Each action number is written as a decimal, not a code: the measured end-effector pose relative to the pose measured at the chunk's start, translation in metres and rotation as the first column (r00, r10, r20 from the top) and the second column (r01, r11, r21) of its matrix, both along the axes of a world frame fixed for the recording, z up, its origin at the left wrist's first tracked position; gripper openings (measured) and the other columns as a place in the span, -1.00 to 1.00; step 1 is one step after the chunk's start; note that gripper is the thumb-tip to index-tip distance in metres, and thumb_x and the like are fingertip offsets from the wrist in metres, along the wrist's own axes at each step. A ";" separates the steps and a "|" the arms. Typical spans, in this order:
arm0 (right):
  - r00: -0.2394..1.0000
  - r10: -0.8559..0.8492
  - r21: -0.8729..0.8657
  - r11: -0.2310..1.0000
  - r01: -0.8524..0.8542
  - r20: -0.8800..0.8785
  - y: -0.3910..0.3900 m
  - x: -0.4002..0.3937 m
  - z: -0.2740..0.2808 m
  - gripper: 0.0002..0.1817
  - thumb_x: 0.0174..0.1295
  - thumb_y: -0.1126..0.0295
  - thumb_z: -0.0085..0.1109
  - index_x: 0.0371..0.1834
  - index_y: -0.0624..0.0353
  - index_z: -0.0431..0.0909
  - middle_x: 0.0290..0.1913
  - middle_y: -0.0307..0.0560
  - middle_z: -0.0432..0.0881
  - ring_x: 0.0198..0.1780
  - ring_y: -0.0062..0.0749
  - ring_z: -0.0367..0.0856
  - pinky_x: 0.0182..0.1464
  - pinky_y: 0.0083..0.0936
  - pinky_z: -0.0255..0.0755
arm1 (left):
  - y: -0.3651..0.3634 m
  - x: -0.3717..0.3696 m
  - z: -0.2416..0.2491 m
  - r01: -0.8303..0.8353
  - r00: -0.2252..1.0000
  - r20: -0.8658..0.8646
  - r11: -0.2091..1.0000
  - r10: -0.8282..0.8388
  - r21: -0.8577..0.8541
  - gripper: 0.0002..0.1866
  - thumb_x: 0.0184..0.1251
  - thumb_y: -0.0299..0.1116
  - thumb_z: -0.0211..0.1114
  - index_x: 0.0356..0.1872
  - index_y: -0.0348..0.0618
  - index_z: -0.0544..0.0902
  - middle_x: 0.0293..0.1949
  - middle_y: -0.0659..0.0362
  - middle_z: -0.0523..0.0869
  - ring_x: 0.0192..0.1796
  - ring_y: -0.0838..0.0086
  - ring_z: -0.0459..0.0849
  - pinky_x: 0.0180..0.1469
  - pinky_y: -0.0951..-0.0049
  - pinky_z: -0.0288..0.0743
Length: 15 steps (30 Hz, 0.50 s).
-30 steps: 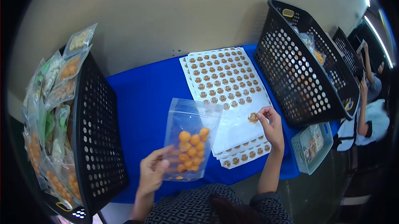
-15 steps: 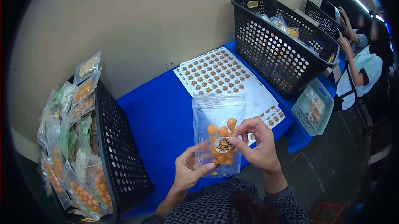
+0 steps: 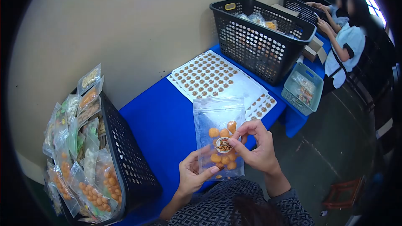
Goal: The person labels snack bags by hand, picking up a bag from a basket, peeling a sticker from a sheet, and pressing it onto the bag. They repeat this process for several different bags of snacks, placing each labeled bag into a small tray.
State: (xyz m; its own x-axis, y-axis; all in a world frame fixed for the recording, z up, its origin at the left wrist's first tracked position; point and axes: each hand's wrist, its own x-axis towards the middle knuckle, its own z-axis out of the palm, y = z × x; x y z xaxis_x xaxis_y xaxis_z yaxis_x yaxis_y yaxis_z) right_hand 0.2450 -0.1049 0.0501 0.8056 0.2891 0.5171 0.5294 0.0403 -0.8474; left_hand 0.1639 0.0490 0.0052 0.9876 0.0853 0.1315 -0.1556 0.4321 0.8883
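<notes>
A clear zip pouch (image 3: 218,113) with orange round snacks inside is held upright in front of me. My left hand (image 3: 196,170) grips its lower left side, thumb on the front and fingers behind. A round "Crunchy Room" sticker (image 3: 224,145) lies on the pouch front. My right hand (image 3: 255,148) pinches the sticker's right edge between thumb and index finger. Beyond the pouch, sheets of round stickers (image 3: 205,75) lie on the blue table (image 3: 155,113).
A black basket (image 3: 130,167) full of snack packs stands at left. Another black basket (image 3: 259,46) with packs is at the back right, beside a pale green bin (image 3: 303,87). Two people (image 3: 343,46) are at the far right. A brown stool (image 3: 343,192) is on the floor.
The view has shifted, so the baskets and sticker sheets appear moved. My hands keep the same hold on the pouch and sticker. The co-workers' arms have lowered.
</notes>
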 end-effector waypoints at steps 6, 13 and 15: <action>0.918 -0.259 -0.209 0.921 0.328 0.299 -0.018 -0.031 -0.003 -0.76 -0.12 0.49 0.25 -0.36 0.13 0.43 -0.51 -0.29 0.52 -0.52 -0.55 0.41 -0.25 -0.55 0.22 | -0.017 -0.014 -0.004 0.080 0.995 0.061 0.994 -0.084 0.070 -0.47 0.00 -0.68 0.23 0.06 -0.40 0.30 0.00 -0.12 0.45 0.02 0.27 0.48 0.01 0.33 0.47; 0.809 -0.489 -0.124 0.826 0.549 0.326 -0.039 -0.045 -0.010 -0.56 -0.17 0.38 0.34 -0.20 0.20 0.36 -0.28 -0.12 0.41 -0.35 -0.44 0.42 -0.26 -0.49 0.26 | -0.038 -0.020 -0.007 0.116 0.993 -0.010 0.990 -0.115 0.076 -0.47 -0.01 -0.67 0.25 0.05 -0.39 0.29 -0.01 -0.09 0.45 0.02 0.33 0.48 0.00 0.38 0.48; 0.842 -0.494 -0.160 0.833 0.530 0.215 -0.049 -0.049 -0.016 -0.45 -0.16 0.35 0.37 -0.11 0.24 0.30 -0.11 -0.02 0.34 -0.21 -0.41 0.42 -0.20 -0.50 0.34 | -0.043 -0.020 -0.009 0.136 0.990 0.024 0.989 -0.138 0.056 -0.47 -0.01 -0.66 0.25 0.05 -0.39 0.29 -0.01 -0.08 0.45 0.02 0.33 0.47 0.00 0.39 0.47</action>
